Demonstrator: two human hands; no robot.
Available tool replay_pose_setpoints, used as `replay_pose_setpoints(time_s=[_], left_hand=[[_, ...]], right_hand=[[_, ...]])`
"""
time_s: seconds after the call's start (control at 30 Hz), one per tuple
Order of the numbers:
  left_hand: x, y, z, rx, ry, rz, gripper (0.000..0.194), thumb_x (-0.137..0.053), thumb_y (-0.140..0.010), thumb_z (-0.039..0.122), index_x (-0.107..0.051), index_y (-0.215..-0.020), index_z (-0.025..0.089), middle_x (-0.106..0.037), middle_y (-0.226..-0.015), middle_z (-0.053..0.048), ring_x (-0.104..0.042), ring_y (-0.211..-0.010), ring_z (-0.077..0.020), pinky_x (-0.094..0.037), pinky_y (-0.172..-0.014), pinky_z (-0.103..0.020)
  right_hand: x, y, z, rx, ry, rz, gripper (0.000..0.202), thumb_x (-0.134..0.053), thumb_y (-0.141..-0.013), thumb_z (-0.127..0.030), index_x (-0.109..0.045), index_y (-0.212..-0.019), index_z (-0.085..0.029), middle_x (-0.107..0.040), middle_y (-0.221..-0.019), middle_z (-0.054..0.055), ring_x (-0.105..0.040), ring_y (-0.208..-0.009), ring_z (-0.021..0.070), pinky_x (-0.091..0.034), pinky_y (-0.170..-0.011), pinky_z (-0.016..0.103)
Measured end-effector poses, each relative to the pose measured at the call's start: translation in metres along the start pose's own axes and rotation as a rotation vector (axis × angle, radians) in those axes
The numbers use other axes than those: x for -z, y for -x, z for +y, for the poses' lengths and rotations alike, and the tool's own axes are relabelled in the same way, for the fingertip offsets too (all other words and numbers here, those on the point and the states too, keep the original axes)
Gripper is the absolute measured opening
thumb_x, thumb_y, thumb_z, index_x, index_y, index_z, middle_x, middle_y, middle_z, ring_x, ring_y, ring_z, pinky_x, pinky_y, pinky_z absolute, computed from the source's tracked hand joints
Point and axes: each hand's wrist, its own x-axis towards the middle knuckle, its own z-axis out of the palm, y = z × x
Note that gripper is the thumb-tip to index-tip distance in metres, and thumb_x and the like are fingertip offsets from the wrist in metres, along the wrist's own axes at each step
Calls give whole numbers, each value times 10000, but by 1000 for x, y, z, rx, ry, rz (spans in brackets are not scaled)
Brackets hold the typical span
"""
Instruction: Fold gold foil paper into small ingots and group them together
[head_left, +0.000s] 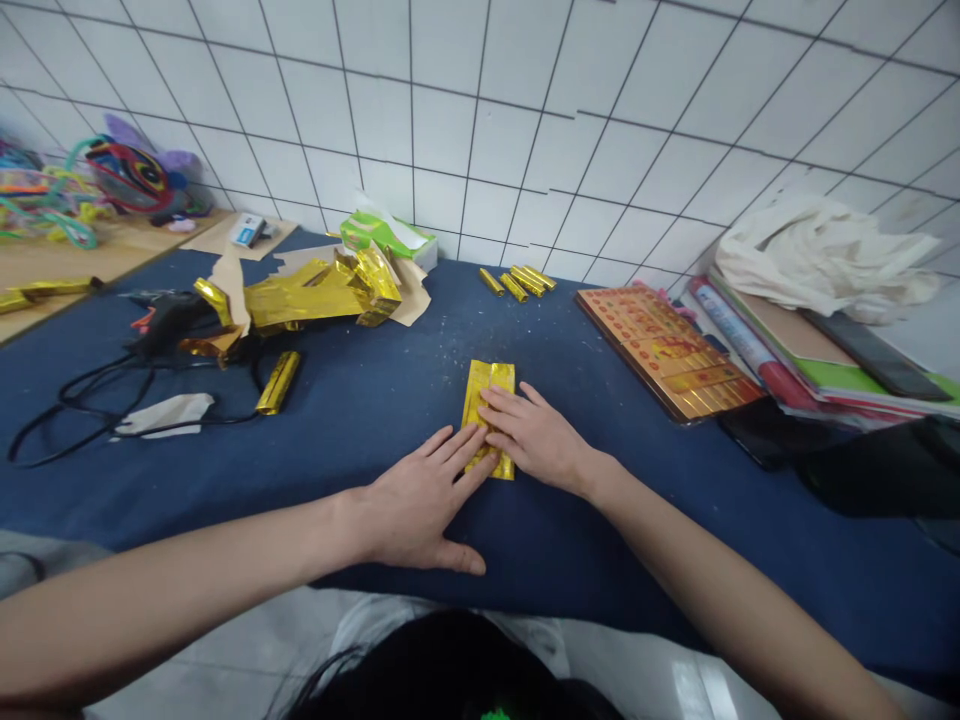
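A folded strip of shiny gold foil paper (480, 385) lies flat on the blue cloth in front of me. My left hand (420, 495) rests with fingers stretched out, their tips on the strip's lower left part. From the other side my right hand (544, 440) lies flat over the strip's right half, fingers extended and touching the left fingertips. Part of the strip is hidden under both hands. Beyond it, several small gold rolls (517, 284) lie side by side near the wall. One more gold roll (278, 383) sits off to the left beside a black cable.
Crumpled gold foil and brown paper (315, 295) lie at the back left near a green tissue box (390, 238). A black cord (67, 395) loops at left. An orange-gold patterned box (667, 350) and stacked books (795, 350) under a white cloth bag (817, 255) stand at right.
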Motion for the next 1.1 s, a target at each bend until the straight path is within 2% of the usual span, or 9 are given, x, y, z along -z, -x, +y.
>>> replay_pose_setpoints(time_s=[0.17,0.23,0.37,0.53,0.63,0.8,0.97,1.1], left_hand=[[1,1,2,23,-24,40,1004,-381,-685,757,-138,-1414,112,-89,-1472,-214,-40,-1363,-319,-99,-1080,-486],[1,0,2,39,-34,54,1045,-360,-672,778,-133,-1411,76,-87,-1471,-217,-34,-1364,-317,-87,-1084,-483],[2,-4,-2,98,-39,29,1085,-291,-668,804,-167,-1389,3,-127,-1461,-226,-63,-1365,-306,-91,-1088,-468],[4,-7,-6,106,-56,-27,1045,-281,-675,800,-232,-1377,27,-167,-1456,-212,-86,-1362,-311,-71,-1079,-497],[5,-7,-6,98,-62,-23,1049,-268,-675,802,-223,-1381,27,-176,-1453,-214,-88,-1363,-309,-67,-1077,-502],[4,-7,-6,89,-75,-1,1051,-256,-676,805,-226,-1380,26,-184,-1448,-225,-108,-1358,-323,-77,-1072,-514],[0,-8,-6,79,-102,58,1021,-257,-686,796,-237,-1380,48,-212,-1443,-222,-127,-1353,-331,-91,-1071,-517],[0,-9,-5,93,-119,76,1039,-250,-683,801,-202,-1390,41,-209,-1444,-225,-130,-1353,-328,-92,-1075,-508]], right_hand=[[-4,2,5,19,-13,30,347,-398,-885,-230,-557,-1173,-121,-478,-1321,145,-399,-1252,235,-322,-1026,446],[-6,2,6,32,-14,35,352,-399,-877,-210,-549,-1182,-117,-468,-1328,150,-391,-1258,235,-330,-1028,434],[-9,2,7,49,-33,45,369,-401,-887,-246,-529,-1202,-104,-468,-1325,154,-385,-1261,235,-315,-1048,421],[-10,2,7,34,-74,56,412,-418,-884,-267,-472,-1260,-108,-451,-1341,149,-357,-1281,230,-300,-1060,433],[-9,2,6,18,-90,54,433,-426,-880,-265,-441,-1287,-119,-434,-1357,144,-335,-1294,230,-303,-1057,444],[-9,1,7,5,-99,16,482,-436,-875,-274,-403,-1306,-62,-408,-1369,171,-331,-1295,241,-287,-1061,446],[-9,2,8,-2,-110,2,472,-417,-876,-262,-379,-1327,-127,-416,-1369,147,-342,-1291,225,-262,-1053,497],[-7,2,7,2,-117,-1,469,-414,-867,-236,-386,-1322,-128,-430,-1359,150,-357,-1282,219,-259,-1054,491]])
